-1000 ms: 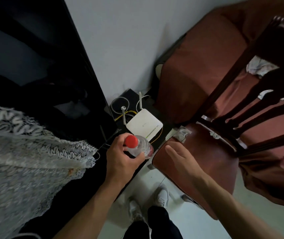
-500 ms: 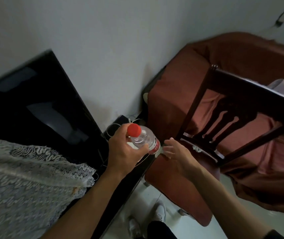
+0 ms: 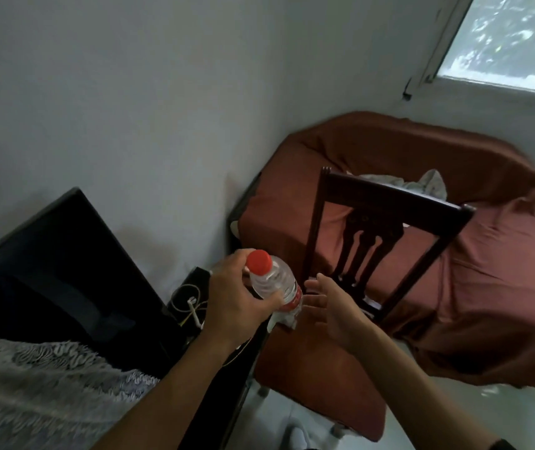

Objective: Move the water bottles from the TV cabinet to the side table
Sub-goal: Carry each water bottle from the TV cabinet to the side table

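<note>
you've got one bottle lifted, not yet delivered.
your left hand (image 3: 237, 297) has its fingers curled round the upper body of the water bottle (image 3: 274, 284), holding it in the air, tilted, above the gap between the dark tv cabinet (image 3: 220, 384) and the chair (image 3: 373, 254). your right hand (image 3: 331, 306) is just beside the bottle's lower end, fingers spread and loose, gripping nothing; looks like a handover or a steadying reach. i'd call this early to mid carry: the bottle is off the cabinet, placing is left, and no side table shows, so i can't tell how many bottles remain. bottle is clear ribbed plastic, red cap on, red label band low down; fill level unclear.
</note>
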`<state>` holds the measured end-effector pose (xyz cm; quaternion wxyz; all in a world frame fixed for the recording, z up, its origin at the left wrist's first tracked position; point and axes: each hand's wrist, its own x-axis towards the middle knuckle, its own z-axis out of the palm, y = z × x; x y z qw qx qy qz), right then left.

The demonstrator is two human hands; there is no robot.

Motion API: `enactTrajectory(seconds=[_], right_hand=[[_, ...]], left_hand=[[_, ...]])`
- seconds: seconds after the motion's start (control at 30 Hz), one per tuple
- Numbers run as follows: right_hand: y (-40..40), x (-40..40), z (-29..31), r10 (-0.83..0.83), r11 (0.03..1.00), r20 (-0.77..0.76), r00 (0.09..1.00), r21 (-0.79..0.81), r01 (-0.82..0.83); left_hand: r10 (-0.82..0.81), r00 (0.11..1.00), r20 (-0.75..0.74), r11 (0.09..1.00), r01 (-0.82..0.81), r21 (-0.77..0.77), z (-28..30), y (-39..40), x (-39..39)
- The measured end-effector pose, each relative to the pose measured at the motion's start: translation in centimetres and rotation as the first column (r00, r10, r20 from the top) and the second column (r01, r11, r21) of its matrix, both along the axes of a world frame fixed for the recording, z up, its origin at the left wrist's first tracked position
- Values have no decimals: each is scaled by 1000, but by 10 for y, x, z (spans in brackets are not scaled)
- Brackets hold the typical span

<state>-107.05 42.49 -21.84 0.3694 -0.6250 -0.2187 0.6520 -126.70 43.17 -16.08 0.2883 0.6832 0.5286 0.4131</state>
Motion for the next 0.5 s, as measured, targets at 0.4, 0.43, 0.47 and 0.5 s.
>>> enactTrajectory(seconds=[0.4, 0.43, 0.47, 0.5], right_hand=[[-113, 30, 26, -428, 902, 44, 903, -41, 429], [-126, 34, 29, -461, 885, 54, 886, -47, 463], [-140, 40, 32, -499, 864, 60, 864, -47, 502], [-154, 46, 34, -538, 840, 64, 841, -43, 541]], left_hand=[[-450, 887, 108, 893, 448, 41, 6, -28, 44], [-479, 871, 110, 878, 477, 46, 8, -34, 52], [-508, 854, 108, 861, 506, 50, 11, -41, 62], [-540, 835, 111, 842, 538, 51, 13, -49, 71]])
